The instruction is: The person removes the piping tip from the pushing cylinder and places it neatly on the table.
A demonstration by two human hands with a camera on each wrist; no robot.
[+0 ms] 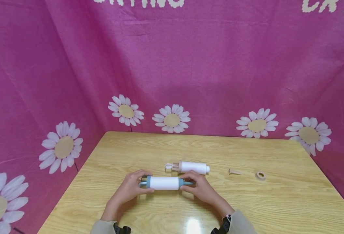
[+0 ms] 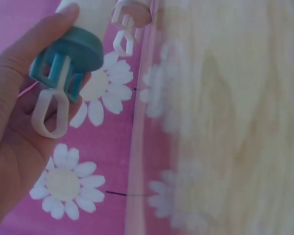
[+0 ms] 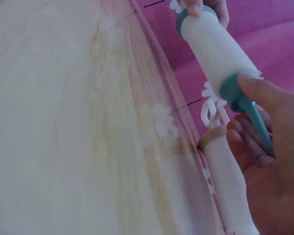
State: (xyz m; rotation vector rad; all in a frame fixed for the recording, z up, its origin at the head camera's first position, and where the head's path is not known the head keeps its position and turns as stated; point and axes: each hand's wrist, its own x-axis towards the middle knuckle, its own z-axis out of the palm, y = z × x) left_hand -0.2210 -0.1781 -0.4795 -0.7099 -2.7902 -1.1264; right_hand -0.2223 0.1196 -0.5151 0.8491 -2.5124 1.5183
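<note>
A piping syringe with a white barrel and teal end pieces (image 1: 164, 183) lies level between both hands, low over the table. My left hand (image 1: 131, 187) grips its left end, where the teal finger grip (image 2: 78, 49) and a white plunger loop (image 2: 51, 113) show in the left wrist view. At the other end my right hand (image 1: 199, 187) holds the teal cap (image 3: 231, 88), thumb against the edge of the cap. A long tapered teal nozzle (image 3: 257, 125) points out past that cap, between thumb and fingers.
Just behind lies a second piping syringe (image 1: 193, 167), white with a beige end piece and a white plunger loop. Off to the right on the wooden table (image 1: 262, 208) are a beige nozzle (image 1: 235, 172) and a beige ring cap (image 1: 260, 179). A pink flowered cloth (image 1: 207, 74) hangs behind.
</note>
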